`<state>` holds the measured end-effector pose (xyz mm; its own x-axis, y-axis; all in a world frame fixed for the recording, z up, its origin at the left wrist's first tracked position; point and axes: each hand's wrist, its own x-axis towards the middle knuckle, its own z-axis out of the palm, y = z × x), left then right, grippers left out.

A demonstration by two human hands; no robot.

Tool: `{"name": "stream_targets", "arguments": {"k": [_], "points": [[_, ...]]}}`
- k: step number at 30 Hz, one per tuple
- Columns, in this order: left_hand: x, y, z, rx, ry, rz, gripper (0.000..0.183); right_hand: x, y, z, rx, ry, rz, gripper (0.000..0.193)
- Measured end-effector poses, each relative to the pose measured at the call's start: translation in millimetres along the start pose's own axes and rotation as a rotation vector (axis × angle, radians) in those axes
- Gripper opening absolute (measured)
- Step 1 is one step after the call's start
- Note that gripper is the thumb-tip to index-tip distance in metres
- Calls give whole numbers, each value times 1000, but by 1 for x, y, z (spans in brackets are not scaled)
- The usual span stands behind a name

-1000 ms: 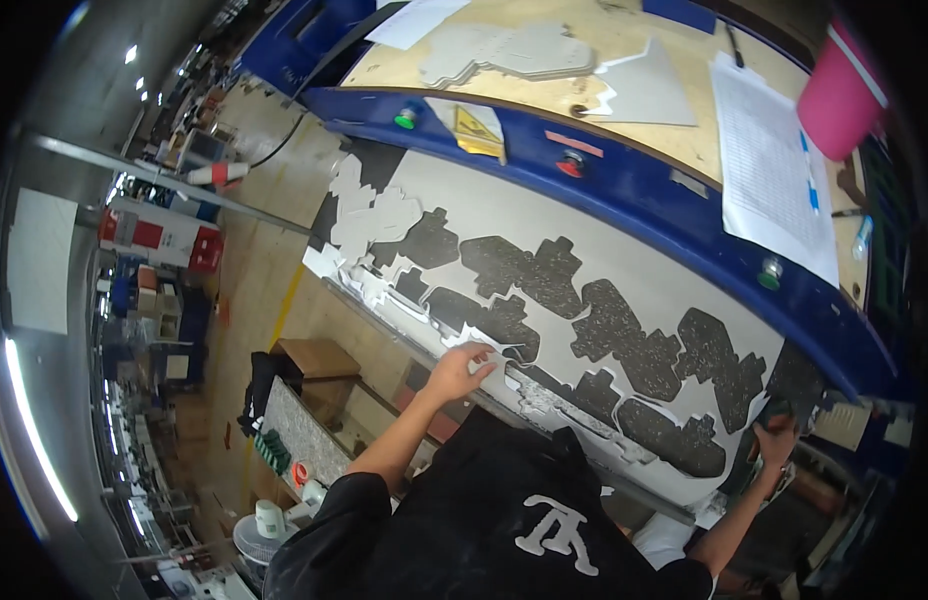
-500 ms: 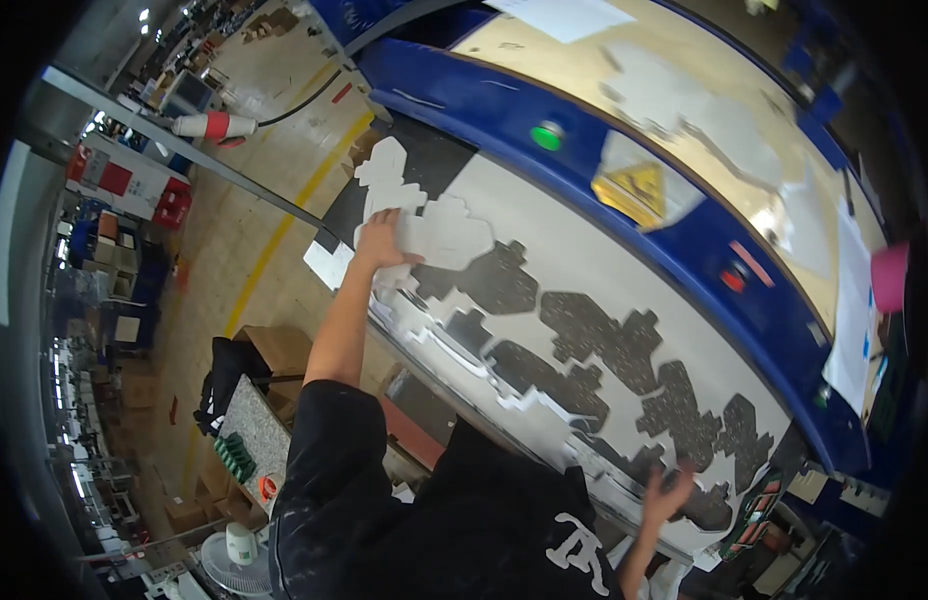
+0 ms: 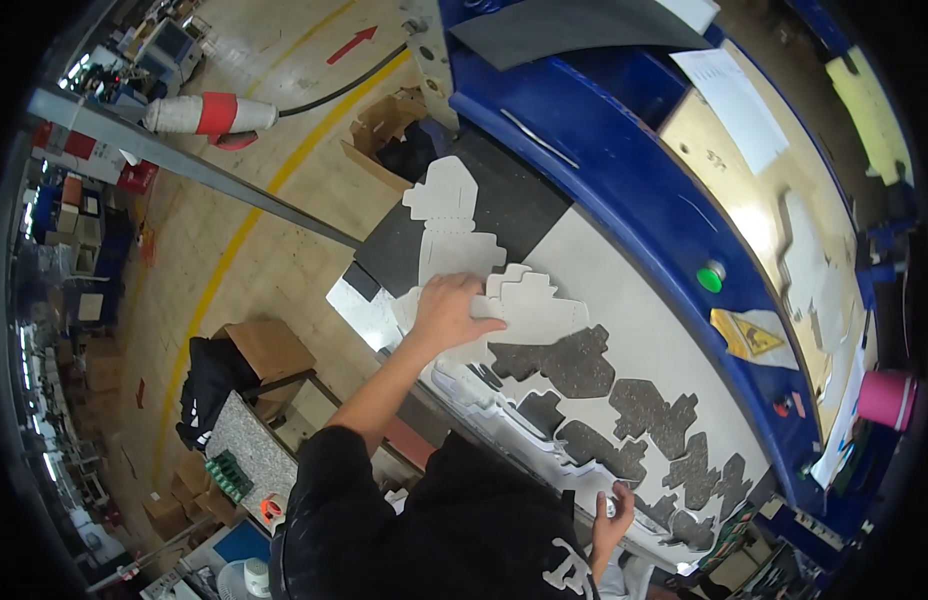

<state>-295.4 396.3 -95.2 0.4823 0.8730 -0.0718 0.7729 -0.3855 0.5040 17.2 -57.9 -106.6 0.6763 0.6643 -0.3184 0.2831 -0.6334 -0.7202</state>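
Observation:
My left hand [image 3: 449,312] lies over flat, pale, die-cut pieces [image 3: 540,306], its thumb stretched out across them and its fingertips bent down. Another pale cut piece with a row of slits [image 3: 450,200] reaches beyond the fingers over the black surface. Beside these, a large pale sheet [image 3: 624,290] has several shaped openings where a dark speckled surface [image 3: 576,362] shows through. Near the sheet's front edge, to the right, my right hand [image 3: 612,515] is raised with its fingers apart and slightly curled. I see nothing held in it.
A blue machine beam [image 3: 624,190] with a green button [image 3: 710,276] runs along the far side. Pale cut-offs [image 3: 806,260] lie on its wooden top. A grey metal bar [image 3: 204,170] crosses at left. Open cardboard boxes [image 3: 269,350] and a speckled table [image 3: 249,445] stand at lower left.
The view has turned and shifted, so the sheet sits lower in it. My left hand stays on the pale pieces. My right hand has drawn back from over the sheet toward its front edge.

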Motion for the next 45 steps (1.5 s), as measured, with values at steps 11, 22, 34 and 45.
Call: {"name": "stream_targets", "arguments": {"k": [11,22,34,45], "points": [[-33,79,24,-772,-224,186,73,108,-186,157,1137,-222,109,81],[-31,40,59,-1094,-288,-58,73,111,-182,180,936,-233,262,56],[-32,42,62,-338,-106,366,83,106,-180,162,1367,-307,514,68],[5,41,47,-166,-342,290,88,118,-175,148,1073,-441,467,62]]}}
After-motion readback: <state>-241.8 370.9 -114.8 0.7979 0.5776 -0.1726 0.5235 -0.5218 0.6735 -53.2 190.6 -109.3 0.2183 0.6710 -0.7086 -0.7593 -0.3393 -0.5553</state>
